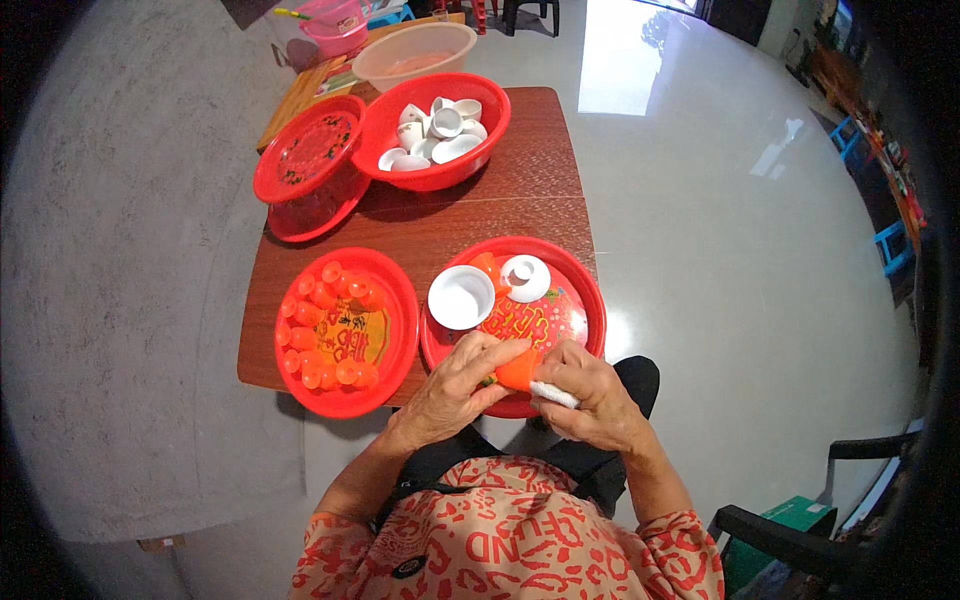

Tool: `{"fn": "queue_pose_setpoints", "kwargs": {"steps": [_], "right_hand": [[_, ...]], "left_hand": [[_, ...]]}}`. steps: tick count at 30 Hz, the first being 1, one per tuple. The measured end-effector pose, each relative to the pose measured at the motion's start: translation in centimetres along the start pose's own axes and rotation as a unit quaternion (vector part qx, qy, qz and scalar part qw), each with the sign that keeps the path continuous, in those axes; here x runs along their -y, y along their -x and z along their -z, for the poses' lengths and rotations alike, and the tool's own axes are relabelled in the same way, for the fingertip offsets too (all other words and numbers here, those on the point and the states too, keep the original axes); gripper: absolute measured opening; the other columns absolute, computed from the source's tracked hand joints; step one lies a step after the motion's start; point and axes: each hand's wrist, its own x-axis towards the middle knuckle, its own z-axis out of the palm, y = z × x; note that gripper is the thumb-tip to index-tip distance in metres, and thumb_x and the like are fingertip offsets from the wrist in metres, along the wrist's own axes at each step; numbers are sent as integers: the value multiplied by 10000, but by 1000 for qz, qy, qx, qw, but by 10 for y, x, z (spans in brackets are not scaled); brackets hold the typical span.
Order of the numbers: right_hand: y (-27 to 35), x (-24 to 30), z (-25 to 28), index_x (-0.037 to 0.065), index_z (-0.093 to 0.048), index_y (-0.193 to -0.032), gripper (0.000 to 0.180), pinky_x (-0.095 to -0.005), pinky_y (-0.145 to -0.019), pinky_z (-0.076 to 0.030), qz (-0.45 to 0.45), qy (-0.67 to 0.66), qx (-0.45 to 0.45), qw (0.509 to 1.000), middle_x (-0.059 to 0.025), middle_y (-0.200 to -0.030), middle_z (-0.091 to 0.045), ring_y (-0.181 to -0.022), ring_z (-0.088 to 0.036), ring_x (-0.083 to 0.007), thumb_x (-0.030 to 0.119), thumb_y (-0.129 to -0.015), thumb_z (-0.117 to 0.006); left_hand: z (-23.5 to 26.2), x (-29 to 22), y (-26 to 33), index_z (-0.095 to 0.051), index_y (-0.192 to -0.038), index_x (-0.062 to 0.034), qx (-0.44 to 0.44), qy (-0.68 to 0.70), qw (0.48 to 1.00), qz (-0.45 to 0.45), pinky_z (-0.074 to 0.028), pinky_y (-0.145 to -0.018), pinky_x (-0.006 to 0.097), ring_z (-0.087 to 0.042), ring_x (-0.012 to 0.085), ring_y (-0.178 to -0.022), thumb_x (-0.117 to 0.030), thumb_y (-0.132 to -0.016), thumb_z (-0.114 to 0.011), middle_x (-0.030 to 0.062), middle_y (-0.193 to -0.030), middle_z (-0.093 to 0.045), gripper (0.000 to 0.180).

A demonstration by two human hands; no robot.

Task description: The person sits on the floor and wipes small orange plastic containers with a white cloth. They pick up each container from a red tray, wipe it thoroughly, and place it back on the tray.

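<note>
Over the near edge of a round red tray [597,310], my left hand [455,385] grips a small orange plastic cup [518,371]. My right hand [595,395] is closed on a white cloth [555,394], pressed against the cup's right side. Fingers partly cover both the cup and the cloth. On this tray stand a white bowl [461,297], a white lid with a knob [525,280] and another orange piece [488,266] between them. A second red tray [408,300] to the left carries several small orange goblets [302,338] along its left side.
Farther back on the brown wooden table [540,150] sits a red basin [378,125] of white cups and spoons. Left of it, a red patterned tray [268,180] tops another vessel. A pale translucent basin [462,38] is behind. A black armchair [780,540] stands at the lower right.
</note>
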Motion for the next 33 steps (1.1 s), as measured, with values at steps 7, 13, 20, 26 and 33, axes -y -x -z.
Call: {"fn": "queue_pose_setpoints", "kwargs": {"steps": [7,13,20,26,33], "right_hand": [[-1,9,-9,32,-645,-1011,274,-339,-654,-455,-3,-61,-136,989,-107,-805,-531,-749,-554,-243,63,-745,-702],[-1,8,-19,41,-635,-972,279,-355,-650,-450,46,16,-121,991,-114,-810,-518,-752,-558,-263,46,-704,-712],[2,3,-21,38,-621,-944,275,-368,-639,-438,79,104,-81,988,-127,-814,-507,-748,-549,-293,33,-681,-697],[2,6,-10,12,-632,-1018,266,-334,-668,-448,-36,-36,-7,999,-105,-832,-529,-777,-563,-232,39,-755,-665],[6,7,-14,-20,-635,-1056,241,-255,-682,-471,-224,-372,-47,899,-38,-892,-570,-781,-593,-121,41,-824,-658]], "left_hand": [[-4,-2,2,-490,-1291,-66,-52,7,999,-2,-451,-883,351,-533,267,-993,39,-730,-687,118,-1060,-508,605],[-9,5,6,-484,-1288,-70,-60,175,982,26,-479,-792,269,-553,178,-937,37,-752,-690,67,-1103,-520,585],[-14,8,10,-521,-1224,-59,-20,458,858,233,-447,-655,162,-538,30,-789,-108,-878,-655,-13,-961,-583,373],[-15,11,8,-522,-1215,-40,-41,401,907,124,-452,-898,254,-527,97,-1029,-100,-866,-675,25,-1116,-559,386],[-17,12,8,-525,-1201,-48,-53,311,947,62,-422,-944,285,-503,131,-1077,-82,-843,-692,42,-1130,-519,397]]}}
